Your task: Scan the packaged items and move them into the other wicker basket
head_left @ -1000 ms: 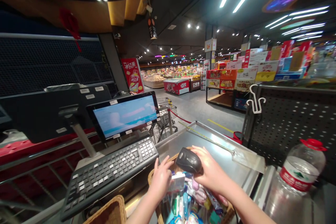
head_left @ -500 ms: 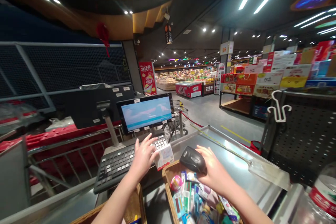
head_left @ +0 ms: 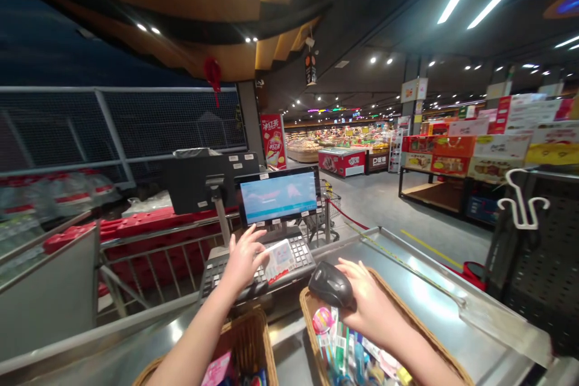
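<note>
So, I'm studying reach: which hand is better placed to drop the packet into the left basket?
Likely the left hand: it holds the packet and is nearer the left basket, while the right hand holds the scanner.

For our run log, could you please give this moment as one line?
left hand: holds white-red packet above keyboard | right hand: holds barcode scanner over right wicker basket

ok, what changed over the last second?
The left hand moved from over the right-hand basket, left and forward to the keyboard, carrying a packet. The view swung left. Nothing visibly let go. Unchanged: the right hand holds the black scanner.
</note>
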A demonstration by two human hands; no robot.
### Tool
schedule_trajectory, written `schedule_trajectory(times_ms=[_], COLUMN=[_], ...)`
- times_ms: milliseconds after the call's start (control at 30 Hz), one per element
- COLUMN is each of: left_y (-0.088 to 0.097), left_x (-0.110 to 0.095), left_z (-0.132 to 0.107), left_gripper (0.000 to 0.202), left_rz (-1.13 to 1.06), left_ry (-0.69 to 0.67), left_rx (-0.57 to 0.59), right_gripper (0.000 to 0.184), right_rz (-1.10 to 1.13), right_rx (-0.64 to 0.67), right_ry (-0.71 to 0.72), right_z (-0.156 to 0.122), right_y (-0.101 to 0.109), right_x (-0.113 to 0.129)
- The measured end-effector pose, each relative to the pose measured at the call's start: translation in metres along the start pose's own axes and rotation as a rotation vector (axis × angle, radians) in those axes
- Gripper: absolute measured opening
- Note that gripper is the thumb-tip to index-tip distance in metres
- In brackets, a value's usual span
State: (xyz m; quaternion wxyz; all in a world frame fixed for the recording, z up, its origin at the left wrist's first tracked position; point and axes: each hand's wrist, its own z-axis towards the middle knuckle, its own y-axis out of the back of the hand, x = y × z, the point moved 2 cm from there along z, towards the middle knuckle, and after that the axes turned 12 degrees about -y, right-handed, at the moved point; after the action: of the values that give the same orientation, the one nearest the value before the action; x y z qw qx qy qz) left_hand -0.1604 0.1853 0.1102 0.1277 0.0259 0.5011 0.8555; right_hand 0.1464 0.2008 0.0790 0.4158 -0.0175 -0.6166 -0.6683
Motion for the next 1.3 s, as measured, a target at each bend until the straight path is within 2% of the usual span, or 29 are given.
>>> schedule_trajectory(times_ms=[267,767,967,1300], left_y=[0.017,0.028,0.023,0.012], left_x=[0.014,0.034,0.045,0.060], left_z=[-0.011,-0.040,-0.075,-0.162], left_gripper=[0.024,0.024,0.022,0.019], left_rz=[-0.002,-0.030,-0.041,-0.074], left_ry=[0.028,0.082,0.129,0.264], left_rx=[-0.039,-0.034,0.018,0.140], right_gripper=[0.059,0.064,0.062,0.055], right_rz=[0.026,0.007,0.040,0.040], right_rx=[0.029,0.037,0.066,0.120], right_ry=[0.043,0.101,0.120,0.183], right_z=[0.000,0.003,0.006,0.007], right_y=[-0.007,-0.030,-0.042,-0.078], right_x=[0.018,0.036,0.054,0.088])
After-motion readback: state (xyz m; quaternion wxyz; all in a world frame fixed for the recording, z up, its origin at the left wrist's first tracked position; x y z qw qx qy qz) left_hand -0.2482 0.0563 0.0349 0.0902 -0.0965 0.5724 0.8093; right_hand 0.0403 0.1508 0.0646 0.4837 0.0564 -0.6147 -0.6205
